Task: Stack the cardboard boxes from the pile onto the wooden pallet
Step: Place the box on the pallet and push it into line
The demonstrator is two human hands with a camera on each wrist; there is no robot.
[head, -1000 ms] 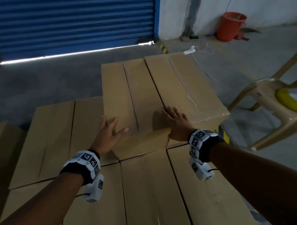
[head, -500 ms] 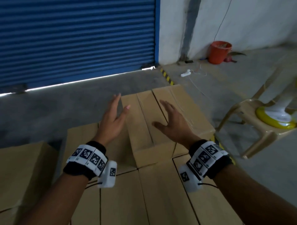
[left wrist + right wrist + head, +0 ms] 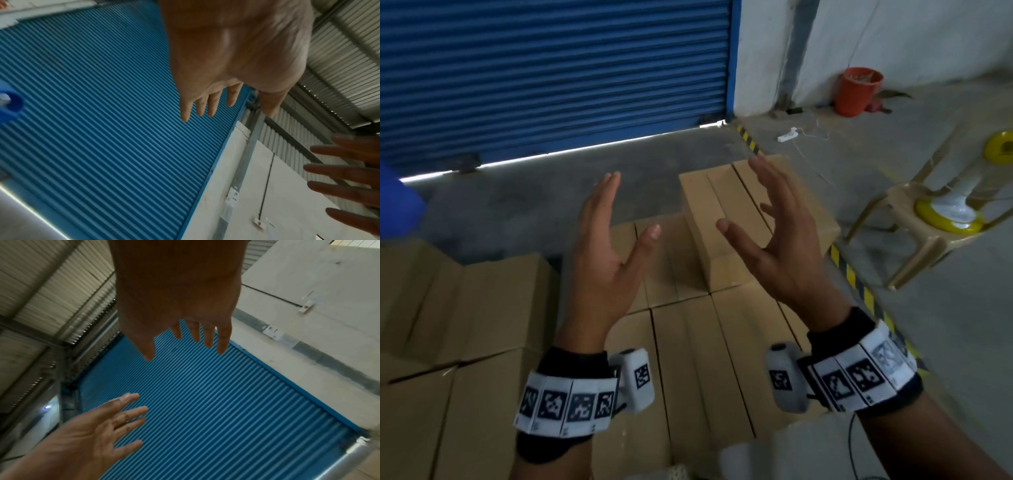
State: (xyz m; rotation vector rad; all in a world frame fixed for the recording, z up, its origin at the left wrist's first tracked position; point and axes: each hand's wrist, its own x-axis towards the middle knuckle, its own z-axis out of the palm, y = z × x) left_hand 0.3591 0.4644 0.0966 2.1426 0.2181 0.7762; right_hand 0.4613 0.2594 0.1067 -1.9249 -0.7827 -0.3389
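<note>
Nearest the camera, both forearms reach forward, each with a band of black-and-white tags (image 3: pixel 566 404) at the wrist. The left hand (image 3: pixel 604 260) is raised, palm turned inward, fingers straight and close together, thumb apart, holding nothing. The right hand (image 3: pixel 779 246) faces it, fingers spread and slightly bent, thumb pointing toward the left hand, also holding nothing. Neither hand touches any box; both are up in the air above the stack, well apart from each other.

Below the hands lies a layer of cardboard boxes (image 3: pixel 688 370) packed side by side, their tops level. On the far end of that layer sits the top box (image 3: pixel 726 219), one level higher, seen partly behind the right hand. The pallet beneath cannot be made out.

Right of the top box, a strip of yellow-and-black tape (image 3: pixel 856 284) runs along the floor, and beyond it stands a tan plastic chair (image 3: pixel 914 222) carrying a white and yellow object (image 3: pixel 948 212). Past the top box is grey concrete floor, then the blue roller shutter (image 3: pixel 551 75). To the right of the shutter, by the white wall, stand an orange bucket (image 3: pixel 856 90) and a white power strip (image 3: pixel 787 134)
</note>
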